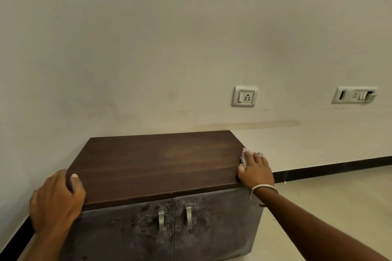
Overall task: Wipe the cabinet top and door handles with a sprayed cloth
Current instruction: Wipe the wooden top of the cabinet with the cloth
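Observation:
A low cabinet stands against the wall, with a dark wooden top (157, 163) and two dusty grey doors. Two metal door handles (161, 219) (188, 215) hang side by side at the middle of the doors. My left hand (57, 199) grips the top's front left corner, thumb lying on the wood. My right hand (255, 170) presses a small pinkish cloth (244, 158) against the top's right edge; most of the cloth is hidden under my fingers. A metal bangle circles my right wrist.
A pale wall rises behind the cabinet, with a socket plate (245, 96) and a second switch plate (355, 95) to the right. Light floor tiles (328, 203) spread to the right of the cabinet, edged by a black skirting strip (331, 168).

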The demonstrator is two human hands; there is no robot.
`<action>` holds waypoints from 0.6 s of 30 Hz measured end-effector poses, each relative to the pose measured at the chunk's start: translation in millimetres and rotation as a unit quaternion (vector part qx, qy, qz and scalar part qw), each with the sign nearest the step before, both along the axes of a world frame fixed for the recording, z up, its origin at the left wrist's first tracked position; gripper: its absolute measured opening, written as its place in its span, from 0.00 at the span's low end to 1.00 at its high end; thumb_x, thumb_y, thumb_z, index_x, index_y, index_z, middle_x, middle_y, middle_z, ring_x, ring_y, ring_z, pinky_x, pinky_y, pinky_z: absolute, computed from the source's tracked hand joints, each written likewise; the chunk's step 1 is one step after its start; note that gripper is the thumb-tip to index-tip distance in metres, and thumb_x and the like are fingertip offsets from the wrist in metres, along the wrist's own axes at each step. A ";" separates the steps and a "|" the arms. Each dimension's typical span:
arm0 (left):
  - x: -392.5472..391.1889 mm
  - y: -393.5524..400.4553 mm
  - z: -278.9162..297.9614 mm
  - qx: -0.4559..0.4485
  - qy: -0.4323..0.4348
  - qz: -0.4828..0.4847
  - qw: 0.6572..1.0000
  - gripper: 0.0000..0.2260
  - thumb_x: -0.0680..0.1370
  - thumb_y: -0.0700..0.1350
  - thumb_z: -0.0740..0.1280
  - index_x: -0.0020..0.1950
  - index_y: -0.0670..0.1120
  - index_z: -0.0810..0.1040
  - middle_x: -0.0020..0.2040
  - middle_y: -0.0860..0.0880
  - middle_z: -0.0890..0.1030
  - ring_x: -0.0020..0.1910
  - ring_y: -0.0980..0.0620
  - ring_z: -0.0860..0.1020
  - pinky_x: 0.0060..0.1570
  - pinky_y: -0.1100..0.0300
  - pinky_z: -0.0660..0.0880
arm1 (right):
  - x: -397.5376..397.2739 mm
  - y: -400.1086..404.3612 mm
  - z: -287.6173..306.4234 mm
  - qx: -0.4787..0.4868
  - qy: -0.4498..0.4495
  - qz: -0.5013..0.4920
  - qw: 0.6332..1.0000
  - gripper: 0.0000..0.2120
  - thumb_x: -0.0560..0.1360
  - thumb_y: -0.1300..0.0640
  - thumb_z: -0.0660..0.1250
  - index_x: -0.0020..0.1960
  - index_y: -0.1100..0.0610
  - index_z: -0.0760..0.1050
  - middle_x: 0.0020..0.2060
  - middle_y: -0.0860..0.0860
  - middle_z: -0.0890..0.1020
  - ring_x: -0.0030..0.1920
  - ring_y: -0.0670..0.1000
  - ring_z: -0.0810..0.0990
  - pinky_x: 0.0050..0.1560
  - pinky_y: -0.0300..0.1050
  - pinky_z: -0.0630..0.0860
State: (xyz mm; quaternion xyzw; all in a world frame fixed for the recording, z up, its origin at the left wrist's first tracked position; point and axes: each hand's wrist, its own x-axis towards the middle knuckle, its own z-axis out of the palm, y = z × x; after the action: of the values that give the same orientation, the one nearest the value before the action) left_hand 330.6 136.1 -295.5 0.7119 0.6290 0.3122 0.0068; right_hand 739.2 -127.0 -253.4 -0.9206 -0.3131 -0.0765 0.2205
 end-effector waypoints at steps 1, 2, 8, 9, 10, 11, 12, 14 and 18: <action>0.1 0.8 -1.7 -0.003 0.003 0.000 1.000 0.27 0.78 0.61 0.46 0.60 0.43 0.72 0.53 0.38 0.79 0.50 0.36 0.77 0.56 0.37 0.73 | -6.5 4.3 -0.7 -0.004 -0.006 0.013 1.000 0.29 0.75 0.46 0.55 0.75 0.51 0.59 0.74 0.55 0.65 0.75 0.58 0.58 0.76 0.53 0.55; 0.8 0.0 -1.6 -0.004 0.002 0.000 1.000 0.26 0.78 0.60 0.47 0.61 0.43 0.72 0.54 0.38 0.79 0.51 0.36 0.77 0.57 0.37 0.73 | -13.7 9.3 -1.4 -0.008 -0.010 0.024 1.000 0.29 0.75 0.46 0.55 0.75 0.51 0.59 0.74 0.55 0.65 0.75 0.57 0.58 0.76 0.53 0.55; 2.0 -20.2 18.5 0.012 -0.015 -0.008 1.000 0.24 0.78 0.57 0.49 0.60 0.41 0.74 0.53 0.37 0.80 0.50 0.36 0.78 0.57 0.37 0.73 | -73.7 50.0 -2.6 -0.009 -0.037 0.084 0.996 0.32 0.71 0.45 0.50 0.74 0.51 0.61 0.72 0.55 0.66 0.75 0.58 0.59 0.75 0.53 0.57; 2.2 -20.9 19.6 0.016 -0.017 -0.009 1.000 0.24 0.79 0.56 0.50 0.59 0.41 0.74 0.53 0.37 0.80 0.49 0.36 0.78 0.56 0.38 0.73 | -84.9 58.0 -3.3 -0.008 -0.036 0.100 0.994 0.32 0.71 0.45 0.50 0.74 0.51 0.61 0.73 0.56 0.66 0.75 0.58 0.59 0.75 0.53 0.57; 2.7 -22.3 21.0 0.017 -0.019 -0.008 1.000 0.22 0.79 0.55 0.52 0.60 0.40 0.74 0.53 0.37 0.80 0.50 0.36 0.78 0.56 0.38 0.73 | -96.9 66.3 -3.9 -0.009 -0.035 0.117 0.992 0.31 0.72 0.45 0.51 0.74 0.51 0.61 0.73 0.56 0.66 0.75 0.58 0.59 0.75 0.54 0.57; 3.1 -23.4 22.5 0.018 -0.025 -0.005 1.000 0.20 0.80 0.53 0.54 0.60 0.39 0.74 0.54 0.36 0.80 0.51 0.35 0.78 0.57 0.38 0.73 | -110.1 74.4 -3.7 -0.009 -0.036 0.135 0.990 0.31 0.72 0.45 0.52 0.74 0.51 0.60 0.73 0.56 0.65 0.75 0.58 0.58 0.75 0.54 0.57; 4.0 -24.8 24.5 0.020 -0.035 -0.004 0.999 0.18 0.80 0.50 0.57 0.61 0.38 0.74 0.55 0.36 0.79 0.51 0.34 0.78 0.57 0.38 0.72 | -123.3 82.3 -3.7 -0.006 -0.037 0.153 0.988 0.30 0.73 0.45 0.52 0.74 0.51 0.60 0.73 0.56 0.65 0.75 0.58 0.58 0.75 0.54 0.57; 4.0 -23.6 24.6 0.029 -0.051 -0.005 0.998 0.16 0.80 0.45 0.60 0.62 0.36 0.74 0.56 0.34 0.79 0.53 0.33 0.77 0.58 0.38 0.71 | -152.3 98.3 -3.0 0.005 -0.031 0.191 0.981 0.30 0.73 0.45 0.52 0.74 0.51 0.60 0.73 0.56 0.65 0.75 0.58 0.58 0.75 0.55 0.57; 0.9 -19.7 23.4 0.044 -0.051 -0.026 0.997 0.17 0.80 0.46 0.58 0.63 0.37 0.73 0.58 0.36 0.79 0.54 0.34 0.77 0.59 0.40 0.71 | -211.3 128.7 -4.0 0.040 -0.020 0.259 0.965 0.29 0.74 0.46 0.56 0.74 0.51 0.61 0.73 0.56 0.65 0.75 0.59 0.57 0.75 0.56 0.57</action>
State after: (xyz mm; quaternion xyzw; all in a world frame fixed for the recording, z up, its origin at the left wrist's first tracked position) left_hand 331.5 116.4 -272.2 0.7110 0.5945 0.3753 0.0160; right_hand 527.9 1.8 -257.4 -0.7967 -0.5421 -0.0472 0.2629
